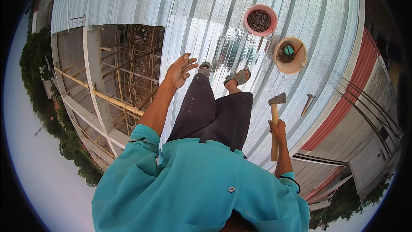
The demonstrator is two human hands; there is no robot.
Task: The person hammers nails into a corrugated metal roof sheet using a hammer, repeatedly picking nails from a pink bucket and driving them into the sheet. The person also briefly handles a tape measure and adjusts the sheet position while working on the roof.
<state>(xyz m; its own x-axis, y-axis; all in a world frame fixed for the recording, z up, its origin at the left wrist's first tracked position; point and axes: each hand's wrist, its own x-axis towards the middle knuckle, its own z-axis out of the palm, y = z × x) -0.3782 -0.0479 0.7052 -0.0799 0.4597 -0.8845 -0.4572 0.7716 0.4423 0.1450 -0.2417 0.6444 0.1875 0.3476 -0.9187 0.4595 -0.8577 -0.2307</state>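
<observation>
My right hand (277,128) is wrapped round the wooden handle of a hatchet (274,111), whose dark metal head points away from me. Out to the left, my left hand (181,70) hangs in the air with its fingers loosely bent and apart, holding nothing. Ahead of my feet, a pink bucket (274,21) holds many dark nails (259,20). To its right stands an orange bucket (301,65) with a teal round thing (288,49), a thin rod and dark bits inside. A small hammer (307,104) with a wooden handle lies to the right of the hatchet.
I stand in sandals on ribbed metal roofing sheets (214,0). At left the sheets end at an opening over bamboo scaffolding (146,60) and concrete beams (95,69). On the right, past the roof edge, are red roofing (362,69) and dark rods (371,120).
</observation>
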